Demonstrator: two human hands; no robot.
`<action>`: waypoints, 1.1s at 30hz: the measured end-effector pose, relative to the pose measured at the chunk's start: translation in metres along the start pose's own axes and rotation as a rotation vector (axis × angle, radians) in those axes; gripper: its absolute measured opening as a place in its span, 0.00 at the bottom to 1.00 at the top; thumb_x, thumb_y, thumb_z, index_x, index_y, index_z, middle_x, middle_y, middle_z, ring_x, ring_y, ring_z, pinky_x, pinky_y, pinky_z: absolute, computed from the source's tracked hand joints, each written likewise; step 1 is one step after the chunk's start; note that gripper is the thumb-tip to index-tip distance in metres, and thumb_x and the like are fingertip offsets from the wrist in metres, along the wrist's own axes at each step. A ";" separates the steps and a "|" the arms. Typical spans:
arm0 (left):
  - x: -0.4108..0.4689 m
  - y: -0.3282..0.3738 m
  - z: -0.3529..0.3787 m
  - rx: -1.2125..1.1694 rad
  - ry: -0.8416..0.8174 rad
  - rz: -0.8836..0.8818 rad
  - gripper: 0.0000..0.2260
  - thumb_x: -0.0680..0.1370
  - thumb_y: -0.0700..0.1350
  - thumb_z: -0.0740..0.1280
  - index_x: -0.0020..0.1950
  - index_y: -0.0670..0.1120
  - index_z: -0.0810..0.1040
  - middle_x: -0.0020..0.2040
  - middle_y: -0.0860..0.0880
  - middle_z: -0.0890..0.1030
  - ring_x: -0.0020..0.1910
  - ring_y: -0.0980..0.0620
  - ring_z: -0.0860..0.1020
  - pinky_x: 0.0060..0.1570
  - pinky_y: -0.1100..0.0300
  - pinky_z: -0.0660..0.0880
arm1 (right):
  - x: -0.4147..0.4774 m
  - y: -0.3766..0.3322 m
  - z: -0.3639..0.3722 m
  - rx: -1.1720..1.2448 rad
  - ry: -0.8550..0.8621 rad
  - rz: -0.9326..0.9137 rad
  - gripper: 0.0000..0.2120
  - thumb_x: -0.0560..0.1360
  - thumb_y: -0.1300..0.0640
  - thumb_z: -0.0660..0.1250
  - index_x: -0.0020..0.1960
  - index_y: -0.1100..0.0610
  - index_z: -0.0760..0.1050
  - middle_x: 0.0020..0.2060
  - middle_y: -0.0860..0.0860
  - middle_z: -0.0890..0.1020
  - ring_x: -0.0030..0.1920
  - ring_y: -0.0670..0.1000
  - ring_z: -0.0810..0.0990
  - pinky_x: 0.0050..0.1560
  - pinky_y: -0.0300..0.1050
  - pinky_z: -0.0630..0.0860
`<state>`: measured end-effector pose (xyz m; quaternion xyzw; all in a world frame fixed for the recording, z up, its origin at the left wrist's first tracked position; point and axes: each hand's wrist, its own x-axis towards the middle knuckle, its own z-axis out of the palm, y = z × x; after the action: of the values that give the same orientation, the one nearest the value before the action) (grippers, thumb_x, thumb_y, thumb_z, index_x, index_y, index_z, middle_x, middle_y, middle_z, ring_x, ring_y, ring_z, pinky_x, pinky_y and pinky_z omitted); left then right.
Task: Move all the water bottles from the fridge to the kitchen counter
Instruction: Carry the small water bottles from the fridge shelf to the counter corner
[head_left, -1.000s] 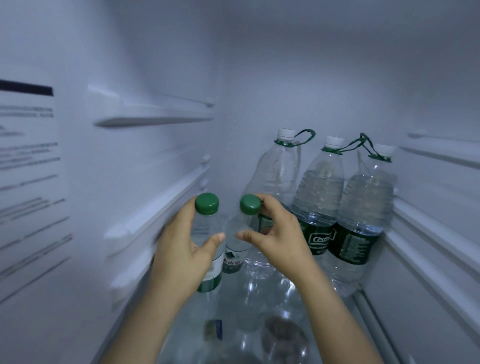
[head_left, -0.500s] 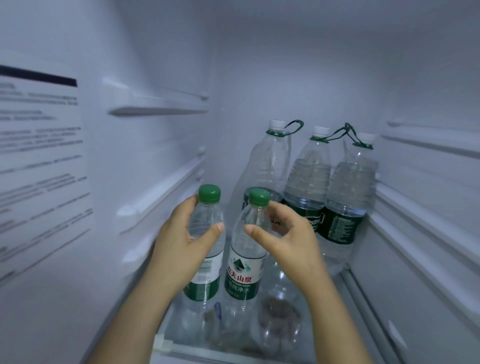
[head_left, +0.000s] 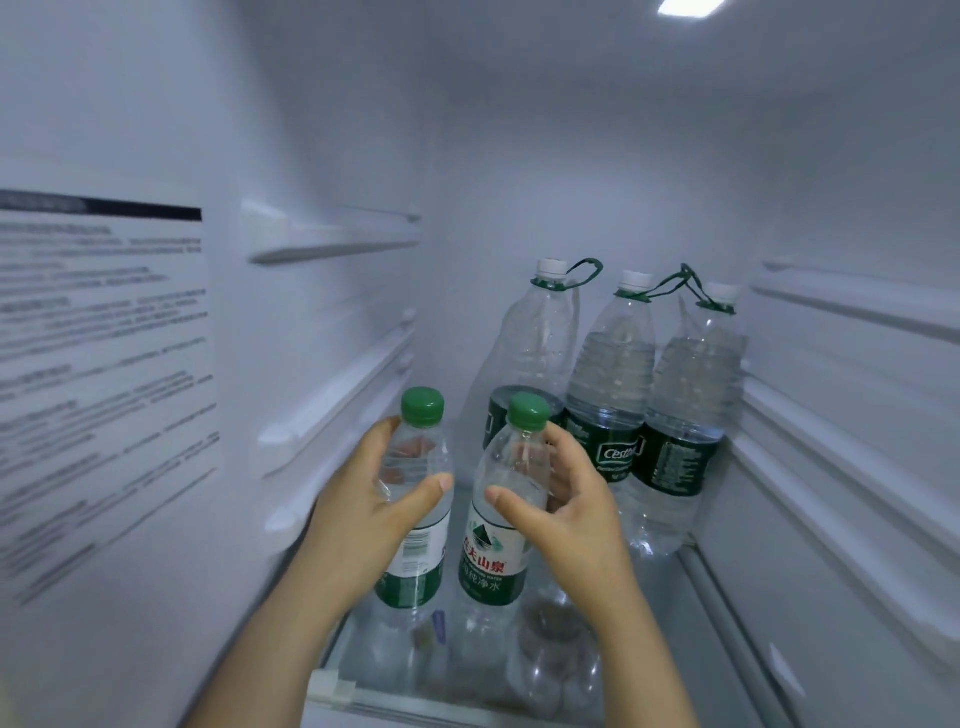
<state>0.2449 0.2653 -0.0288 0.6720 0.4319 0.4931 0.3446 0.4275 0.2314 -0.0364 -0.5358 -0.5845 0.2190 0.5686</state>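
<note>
Head view, fridge interior (head_left: 519, 156). Left hand (head_left: 363, 519) wrapped around the upper body of a small green-capped bottle (head_left: 415, 530); thumb in front, fingers behind. Right hand (head_left: 571, 514) wrapped likewise around a second small green-capped bottle (head_left: 493, 545), just beside the first. Both small bottles upright over the glass shelf (head_left: 660, 587); clear water visible in each; cannot tell whether their bases touch the shelf. Count: 2 small bottles, both in hand. At the back of the shelf: 3 large white-capped bottles with green carry loops, side by side. Left large bottle (head_left: 535, 343) looks nearly empty; middle large bottle (head_left: 613, 374) and right large bottle (head_left: 691, 395) hold water. Printed label sheet (head_left: 98, 364) on left wall, text blurred.
</note>
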 end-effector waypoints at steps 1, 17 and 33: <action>-0.003 0.001 0.001 -0.008 0.014 0.005 0.18 0.73 0.48 0.72 0.60 0.60 0.74 0.53 0.62 0.82 0.51 0.66 0.79 0.50 0.65 0.72 | -0.003 -0.002 0.001 0.007 0.020 -0.001 0.31 0.68 0.59 0.77 0.66 0.41 0.71 0.56 0.41 0.82 0.57 0.42 0.81 0.60 0.52 0.78; -0.067 0.037 -0.018 -0.180 -0.164 0.117 0.11 0.72 0.56 0.72 0.52 0.63 0.77 0.50 0.65 0.82 0.49 0.65 0.80 0.55 0.52 0.77 | -0.105 -0.073 -0.015 -0.121 0.375 0.030 0.29 0.66 0.56 0.78 0.63 0.39 0.73 0.55 0.36 0.82 0.56 0.37 0.80 0.59 0.45 0.79; -0.162 0.093 0.001 -0.408 -0.526 0.235 0.21 0.69 0.61 0.72 0.60 0.60 0.75 0.51 0.63 0.82 0.51 0.66 0.80 0.52 0.59 0.76 | -0.253 -0.157 -0.039 -0.277 0.781 0.099 0.34 0.62 0.51 0.80 0.66 0.44 0.75 0.54 0.40 0.83 0.55 0.41 0.81 0.57 0.51 0.80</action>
<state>0.2458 0.0795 -0.0054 0.7385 0.1407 0.4154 0.5121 0.3476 -0.0558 0.0012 -0.6774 -0.3223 -0.0544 0.6590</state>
